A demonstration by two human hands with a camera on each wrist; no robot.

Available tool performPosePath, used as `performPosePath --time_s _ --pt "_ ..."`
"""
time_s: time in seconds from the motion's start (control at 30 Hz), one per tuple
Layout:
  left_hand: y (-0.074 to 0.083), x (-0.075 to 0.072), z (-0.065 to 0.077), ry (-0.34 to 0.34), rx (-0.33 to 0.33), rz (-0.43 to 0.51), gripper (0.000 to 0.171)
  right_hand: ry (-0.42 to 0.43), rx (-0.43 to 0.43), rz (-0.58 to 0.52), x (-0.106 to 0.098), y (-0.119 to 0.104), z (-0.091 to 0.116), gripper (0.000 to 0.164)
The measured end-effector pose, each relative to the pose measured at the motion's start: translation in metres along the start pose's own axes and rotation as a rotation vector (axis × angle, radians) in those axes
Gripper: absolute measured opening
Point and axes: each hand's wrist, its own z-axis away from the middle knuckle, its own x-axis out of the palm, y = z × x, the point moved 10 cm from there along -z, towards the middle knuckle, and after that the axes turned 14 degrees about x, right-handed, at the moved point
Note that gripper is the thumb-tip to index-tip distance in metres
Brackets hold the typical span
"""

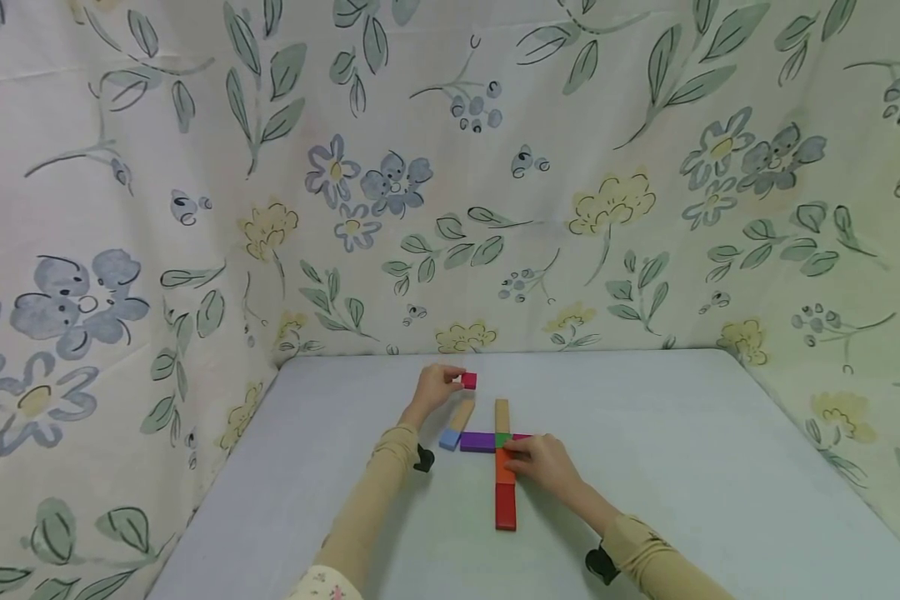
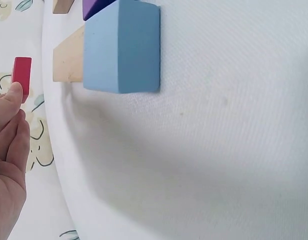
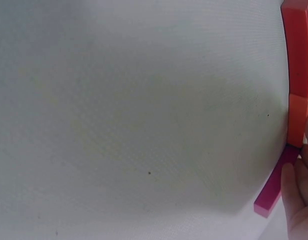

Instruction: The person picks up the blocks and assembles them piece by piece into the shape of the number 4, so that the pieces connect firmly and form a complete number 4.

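My left hand (image 1: 433, 390) pinches a small red block (image 1: 468, 381) between thumb and fingertips, at the far side of the table. Just nearer lie a light wooden block (image 1: 462, 413) and a blue block (image 1: 450, 439), end to end at a slant. My right hand (image 1: 551, 465) rests its fingertips on a cross of blocks, at the green block (image 1: 502, 438) and the orange block (image 1: 505, 468). Its fingers also lie along the magenta block (image 3: 275, 186), which they partly hide. A purple block (image 1: 477, 442) forms the left arm of the cross.
A long red block (image 1: 506, 507) forms the near end of the cross, and a wooden block (image 1: 502, 414) the far end. All lie on a white-covered table (image 1: 645, 400). Floral cloth (image 1: 450, 275) hangs behind the table's far edge.
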Motion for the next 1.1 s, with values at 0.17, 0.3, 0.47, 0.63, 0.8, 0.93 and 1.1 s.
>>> performPosePath --time_s 0.17,0.3,0.47,0.63,0.8,0.93,1.1 --pt "0.0 0.004 0.002 -0.014 -0.005 -0.001 0.029 0.012 -0.011 -0.002 -0.001 -0.002 0.001 0.031" --pt "0.0 0.007 0.003 -0.022 -0.009 0.008 0.029 0.014 -0.026 -0.006 -0.003 -0.004 0.002 0.031" --pt "0.002 0.008 0.004 -0.016 0.018 -0.003 0.028 0.011 -0.033 -0.006 -0.003 -0.004 0.002 0.03" --pt "0.002 0.008 0.004 -0.004 0.036 -0.011 0.028 0.006 -0.026 -0.009 -0.003 -0.002 0.001 0.031" --pt "0.001 0.011 0.004 0.007 0.022 -0.031 0.027 0.001 -0.025 -0.01 -0.002 -0.002 0.001 0.031" --pt "0.002 0.014 0.004 0.004 0.031 -0.053 0.026 0.006 -0.031 -0.01 -0.002 -0.001 0.001 0.031" --pt "0.0 0.018 0.005 -0.02 0.001 -0.059 0.025 0.001 -0.014 -0.007 -0.001 0.002 0.001 0.032"
